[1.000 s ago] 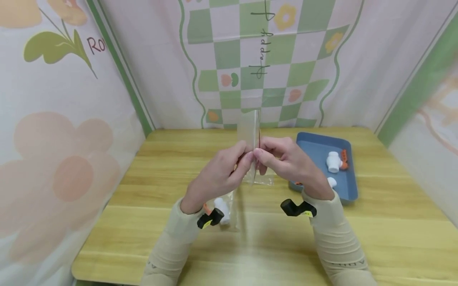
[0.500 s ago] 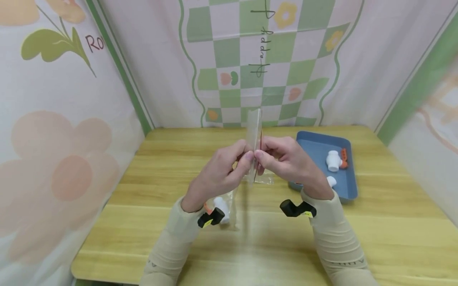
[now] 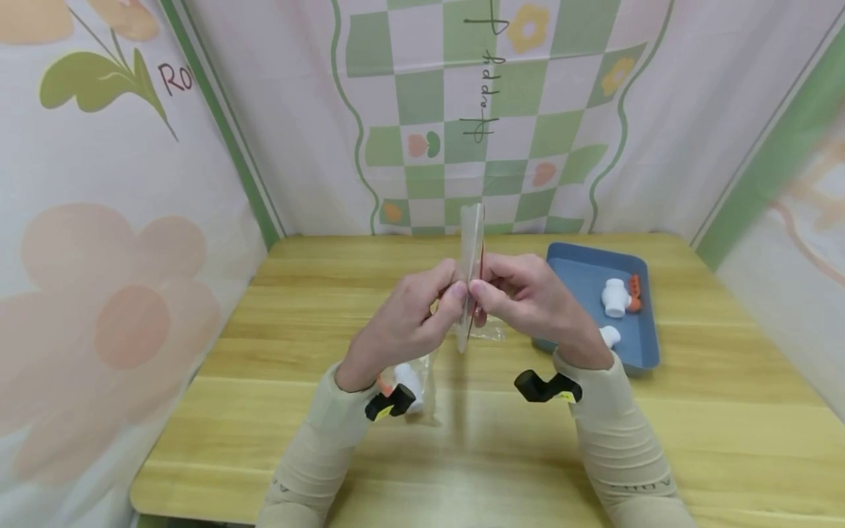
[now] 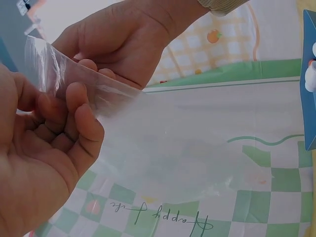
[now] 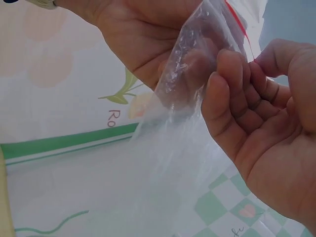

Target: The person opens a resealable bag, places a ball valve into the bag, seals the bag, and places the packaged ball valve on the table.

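Note:
Both hands hold up a clear zip-lock bag above the middle of the table, its edge turned toward the head camera. On the left side, my left hand pinches the bag between thumb and fingers. My right hand pinches the opposite side, thumb tips almost meeting. A red line runs along the bag's top in the right wrist view. Seen from the left wrist, the transparent film hangs flat past the fingers with nothing visible inside.
At the right stands a blue tray with a white valve with an orange handle, and another white piece. A bagged white-and-orange valve lies by the left wrist. More clear plastic lies behind the hands on the wooden table.
The bag has turned a little more edge-on, its upper part shifting slightly right. Both hands keep their pinch and stay nearly in place.

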The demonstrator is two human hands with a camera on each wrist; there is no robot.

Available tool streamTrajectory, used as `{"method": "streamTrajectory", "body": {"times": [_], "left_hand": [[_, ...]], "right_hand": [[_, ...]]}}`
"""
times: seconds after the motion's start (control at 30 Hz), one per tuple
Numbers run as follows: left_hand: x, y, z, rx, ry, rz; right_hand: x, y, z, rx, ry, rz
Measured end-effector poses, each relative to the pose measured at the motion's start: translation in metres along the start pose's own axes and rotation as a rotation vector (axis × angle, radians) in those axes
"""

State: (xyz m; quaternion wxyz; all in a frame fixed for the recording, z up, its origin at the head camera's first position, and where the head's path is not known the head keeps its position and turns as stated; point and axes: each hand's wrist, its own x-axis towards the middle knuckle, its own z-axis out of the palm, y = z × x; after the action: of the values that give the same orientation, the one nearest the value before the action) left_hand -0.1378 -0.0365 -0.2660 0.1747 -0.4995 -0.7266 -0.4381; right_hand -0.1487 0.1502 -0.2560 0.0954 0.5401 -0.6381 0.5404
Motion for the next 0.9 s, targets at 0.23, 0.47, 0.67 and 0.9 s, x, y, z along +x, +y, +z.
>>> {"method": "streamTrajectory", "body": {"times": [0.23,0.47,0.67,0.9], "left_hand": [[0.0,0.001,-0.001,-0.028,0.015,0.011],[0.0,0.0,-0.001,-0.017,0.033,0.004],[0.001,-0.003,-0.001,-0.019,0.033,0.007],[0.001,-0.007,-0.005,-0.008,0.052,0.025]], "right_hand": [[0.001,0.001,0.0,0.064,0.01,-0.069],[0.0,0.004,-0.002,0.066,0.023,-0.096],[0.0,0.006,-0.005,0.041,0.029,-0.102],[0.001,0.006,-0.01,-0.023,0.032,-0.077]]}}
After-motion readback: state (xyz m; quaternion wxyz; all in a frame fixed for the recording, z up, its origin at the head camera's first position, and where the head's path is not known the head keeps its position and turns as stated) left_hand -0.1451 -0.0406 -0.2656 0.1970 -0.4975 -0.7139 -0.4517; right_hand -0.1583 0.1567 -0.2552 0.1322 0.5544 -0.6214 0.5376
